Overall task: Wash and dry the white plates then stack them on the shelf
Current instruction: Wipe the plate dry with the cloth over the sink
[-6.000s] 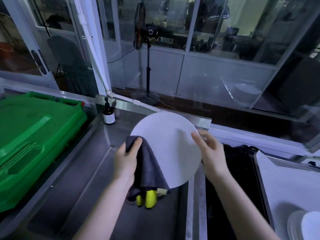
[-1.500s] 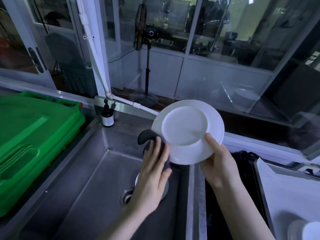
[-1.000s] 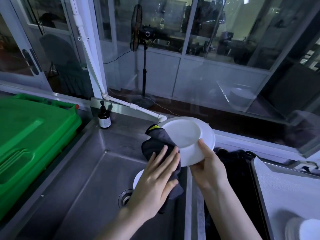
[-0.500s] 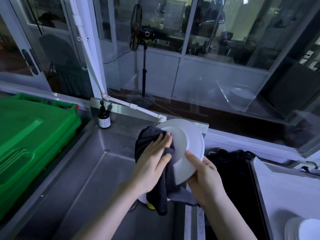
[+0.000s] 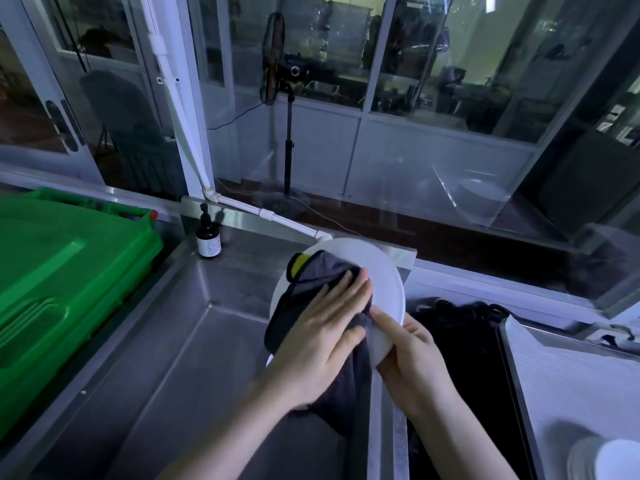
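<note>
A white plate (image 5: 381, 271) is held tilted above the steel sink (image 5: 194, 358), gripped at its lower edge by the right hand (image 5: 412, 362) while a dark cloth (image 5: 322, 278) is pressed against it by the flattened left hand (image 5: 322, 341); a slip under wiping pressure is judged the main risk.

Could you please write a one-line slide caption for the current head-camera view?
Over a steel sink, the left hand wipes a white plate with a dark cloth while the right hand holds its rim.
</note>
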A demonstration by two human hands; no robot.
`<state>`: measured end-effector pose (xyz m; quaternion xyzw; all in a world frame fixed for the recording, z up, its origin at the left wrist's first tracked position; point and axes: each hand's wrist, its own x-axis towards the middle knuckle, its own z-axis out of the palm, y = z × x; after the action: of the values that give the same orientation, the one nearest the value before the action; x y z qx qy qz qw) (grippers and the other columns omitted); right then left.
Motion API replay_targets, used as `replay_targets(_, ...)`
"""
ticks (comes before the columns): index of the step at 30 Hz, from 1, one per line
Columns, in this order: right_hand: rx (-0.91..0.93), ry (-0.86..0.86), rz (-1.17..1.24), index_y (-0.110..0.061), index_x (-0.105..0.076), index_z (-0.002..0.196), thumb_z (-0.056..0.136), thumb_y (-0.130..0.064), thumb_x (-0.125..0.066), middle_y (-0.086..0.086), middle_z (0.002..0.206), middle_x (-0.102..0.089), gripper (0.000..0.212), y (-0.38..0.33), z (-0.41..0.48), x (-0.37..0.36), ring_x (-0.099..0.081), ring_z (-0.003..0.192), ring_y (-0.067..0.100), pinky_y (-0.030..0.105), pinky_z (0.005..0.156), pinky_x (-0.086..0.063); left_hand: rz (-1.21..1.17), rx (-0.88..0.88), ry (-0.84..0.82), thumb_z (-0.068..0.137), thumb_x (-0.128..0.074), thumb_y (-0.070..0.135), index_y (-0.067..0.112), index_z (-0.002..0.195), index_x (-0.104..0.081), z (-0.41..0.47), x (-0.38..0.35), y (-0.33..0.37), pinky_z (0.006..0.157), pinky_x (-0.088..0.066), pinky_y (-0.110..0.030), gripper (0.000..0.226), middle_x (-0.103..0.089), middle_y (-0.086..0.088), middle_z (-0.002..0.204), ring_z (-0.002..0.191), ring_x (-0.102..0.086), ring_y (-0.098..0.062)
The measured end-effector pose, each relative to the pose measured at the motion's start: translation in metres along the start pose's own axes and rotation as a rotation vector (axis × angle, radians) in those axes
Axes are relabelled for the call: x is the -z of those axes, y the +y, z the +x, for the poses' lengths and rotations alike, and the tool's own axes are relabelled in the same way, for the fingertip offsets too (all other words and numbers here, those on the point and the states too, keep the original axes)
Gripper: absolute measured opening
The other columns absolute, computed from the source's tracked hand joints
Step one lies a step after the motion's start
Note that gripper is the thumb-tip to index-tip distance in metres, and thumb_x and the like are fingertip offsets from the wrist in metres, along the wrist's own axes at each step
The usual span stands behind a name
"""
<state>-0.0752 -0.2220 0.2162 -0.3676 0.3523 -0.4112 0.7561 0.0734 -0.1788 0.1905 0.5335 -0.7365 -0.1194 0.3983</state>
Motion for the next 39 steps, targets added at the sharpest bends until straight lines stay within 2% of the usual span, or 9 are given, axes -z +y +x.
replay_targets(2,0.007,-0.002,-0.015,0.000,-0.076,0.102,0.075,-0.022,-0.075,0.029,0.105,-0.072,0.034,-0.001,-0.001,-0.001,-0.073,0.087,0.033,0.036,0.070,-0.060,-0.063,0.039,0.004,0.105,-0.035,0.028,0.021,0.154,-0.020,0.010,0.009,-0.008,0.122,-0.010,-0.027,0.051,-0.013,0.013,0.162,0.150,-0.009,-0.003)
replay_targets(6,0.089,0.031,-0.001,-0.003,-0.079,0.093,0.072,-0.021,-0.075,0.026,0.100,-0.074,0.027,-0.016,0.002,0.002,-0.074,0.085,0.031,0.033,0.068,-0.059,-0.037,0.177,0.075,0.104,-0.039,0.018,0.020,0.152,-0.019,-0.001,0.011,-0.022,0.123,-0.010,-0.039,0.052,-0.013,0.012,0.161,0.149,-0.006,-0.002)
replay_targets(12,-0.003,0.006,-0.011,-0.004,-0.077,0.104,0.081,-0.018,-0.068,0.024,0.106,-0.073,0.028,0.000,-0.005,0.003,-0.073,0.090,0.029,0.034,0.072,-0.060,0.018,-0.027,-0.021,0.106,-0.026,0.040,0.023,0.155,-0.019,-0.008,-0.010,-0.003,0.122,-0.006,-0.029,0.053,-0.011,0.015,0.163,0.151,-0.010,-0.008)
replay_targets(16,-0.014,-0.002,-0.045,-0.003,-0.077,0.102,0.080,-0.020,-0.070,0.026,0.109,-0.072,0.028,0.004,-0.010,0.006,-0.073,0.095,0.033,0.034,0.073,-0.060,-0.064,0.123,0.001,0.105,-0.039,0.020,0.022,0.152,-0.018,0.004,0.005,-0.030,0.123,-0.009,-0.038,0.052,-0.011,0.013,0.161,0.150,-0.005,-0.003)
replay_targets(18,0.012,0.007,-0.054,-0.003,-0.077,0.100,0.079,-0.020,-0.071,0.025,0.108,-0.073,0.028,0.002,-0.009,0.007,-0.073,0.094,0.033,0.033,0.073,-0.060,-0.034,0.161,0.014,0.104,-0.040,0.018,0.023,0.151,-0.017,0.002,0.006,-0.034,0.123,-0.009,-0.042,0.053,-0.010,0.013,0.161,0.150,-0.004,-0.003)
replay_targets(22,0.007,-0.006,-0.042,-0.003,-0.076,0.106,0.083,-0.020,-0.068,0.025,0.110,-0.072,0.029,0.003,-0.005,0.005,-0.072,0.097,0.034,0.035,0.075,-0.059,0.089,-0.022,-0.047,0.104,-0.032,0.033,0.025,0.155,-0.015,0.000,-0.002,-0.016,0.123,-0.004,-0.036,0.055,-0.006,0.017,0.163,0.151,-0.004,-0.007)
replay_targets(29,-0.019,-0.050,-0.201,0.000,-0.076,0.097,0.081,-0.021,-0.074,0.028,0.101,-0.073,0.026,0.007,-0.006,0.009,-0.074,0.084,0.033,0.034,0.065,-0.058,0.172,-0.156,-0.178,0.104,-0.030,0.032,0.022,0.156,-0.015,0.033,0.012,-0.027,0.122,-0.001,-0.027,0.055,-0.005,0.016,0.163,0.150,0.002,-0.005)
replay_targets(33,-0.020,-0.084,-0.301,0.002,-0.075,0.099,0.085,-0.018,-0.073,0.030,0.100,-0.072,0.025,0.010,-0.011,0.019,-0.073,0.087,0.041,0.037,0.069,-0.058,-0.051,0.010,-0.180,0.106,-0.032,0.034,0.034,0.155,-0.014,0.037,0.014,-0.054,0.122,-0.004,-0.024,0.052,-0.007,0.026,0.160,0.148,-0.002,0.003)
replay_targets(39,-0.013,-0.007,-0.195,0.005,-0.074,0.098,0.073,-0.017,-0.082,0.030,0.106,-0.071,0.034,0.001,-0.008,0.030,-0.072,0.089,0.035,0.036,0.071,-0.060,-0.353,0.347,0.131,0.104,-0.041,0.011,0.034,0.149,-0.023,-0.001,-0.001,-0.073,0.123,-0.015,-0.033,0.053,-0.025,0.017,0.157,0.145,-0.019,0.003)
